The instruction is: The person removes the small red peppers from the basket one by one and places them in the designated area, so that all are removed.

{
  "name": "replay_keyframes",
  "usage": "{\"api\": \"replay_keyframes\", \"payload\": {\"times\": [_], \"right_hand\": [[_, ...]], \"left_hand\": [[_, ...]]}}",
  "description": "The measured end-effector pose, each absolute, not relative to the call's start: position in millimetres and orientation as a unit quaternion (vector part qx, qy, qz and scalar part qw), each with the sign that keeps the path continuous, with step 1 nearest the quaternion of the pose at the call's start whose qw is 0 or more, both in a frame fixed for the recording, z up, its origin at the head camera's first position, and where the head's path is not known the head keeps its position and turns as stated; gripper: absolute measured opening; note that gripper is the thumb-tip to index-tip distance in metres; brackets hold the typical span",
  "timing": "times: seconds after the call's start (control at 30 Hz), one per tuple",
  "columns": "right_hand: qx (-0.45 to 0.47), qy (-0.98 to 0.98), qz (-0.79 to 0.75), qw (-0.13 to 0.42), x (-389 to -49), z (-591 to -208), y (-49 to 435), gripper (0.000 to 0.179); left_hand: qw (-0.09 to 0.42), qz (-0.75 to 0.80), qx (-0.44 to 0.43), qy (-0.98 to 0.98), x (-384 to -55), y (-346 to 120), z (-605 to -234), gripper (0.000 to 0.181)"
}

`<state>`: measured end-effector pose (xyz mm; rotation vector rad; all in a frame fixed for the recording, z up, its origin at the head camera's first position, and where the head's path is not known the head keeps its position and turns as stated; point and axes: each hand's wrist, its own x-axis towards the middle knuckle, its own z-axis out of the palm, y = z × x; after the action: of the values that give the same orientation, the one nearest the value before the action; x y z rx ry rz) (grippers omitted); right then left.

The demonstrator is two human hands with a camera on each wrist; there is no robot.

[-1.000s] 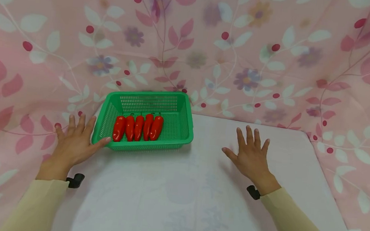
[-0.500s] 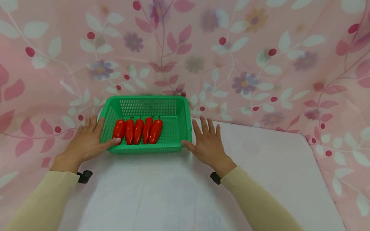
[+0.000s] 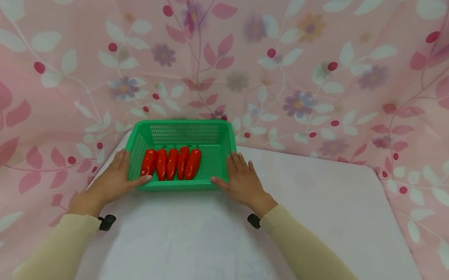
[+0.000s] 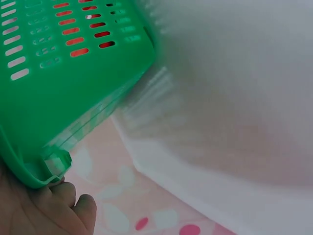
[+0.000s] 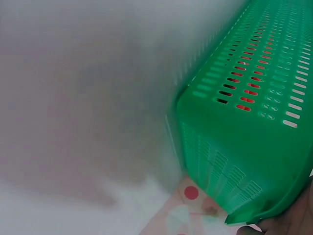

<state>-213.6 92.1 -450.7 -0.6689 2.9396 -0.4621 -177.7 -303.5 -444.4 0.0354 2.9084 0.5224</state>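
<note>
A green plastic basket [image 3: 181, 185] with slotted walls stands at the back left of the table. Several red peppers [image 3: 171, 164] lie side by side in it, toward its left and middle. My left hand [image 3: 115, 181] holds the basket's left end, its thumb over the front rim near the corner. At the opposite end, my right hand [image 3: 243, 181] holds the right side, thumb over the front right corner. In the left wrist view, fingers [image 4: 84, 211] curl below the rim. The right wrist view shows part of the hand [image 5: 293, 215] under the rim.
A white cloth covers the table [image 3: 206, 246], which extends to the right of the basket. Behind it hangs a pink floral curtain [image 3: 238, 76], close to the basket's back wall. The same floral fabric flanks the table on both sides.
My right hand has moved left across the table to the basket's right end. My left hand has shifted slightly right, onto the left end. Both now hold the basket; the peppers lie as before.
</note>
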Motion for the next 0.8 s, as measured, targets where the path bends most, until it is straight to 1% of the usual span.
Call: {"api": "replay_keyframes", "payload": {"times": [0.27,0.5,0.7,0.8], "right_hand": [[-0.206,0.964,-0.165,0.020,-184,-451,135,0.100],[-0.173,0.971,-0.164,0.006,-151,-449,179,0.100],[-0.161,0.975,-0.151,-0.003,-129,-447,210,0.098],[-0.159,0.976,-0.149,-0.005,-122,-446,221,0.097]], "left_hand": [[0.071,0.177,0.055,0.980,-171,-267,-449,0.133],[0.054,0.172,0.098,0.979,-167,-221,-452,0.134],[0.036,0.166,0.133,0.977,-161,-186,-450,0.130],[0.035,0.163,0.141,0.976,-159,-175,-449,0.129]]}}
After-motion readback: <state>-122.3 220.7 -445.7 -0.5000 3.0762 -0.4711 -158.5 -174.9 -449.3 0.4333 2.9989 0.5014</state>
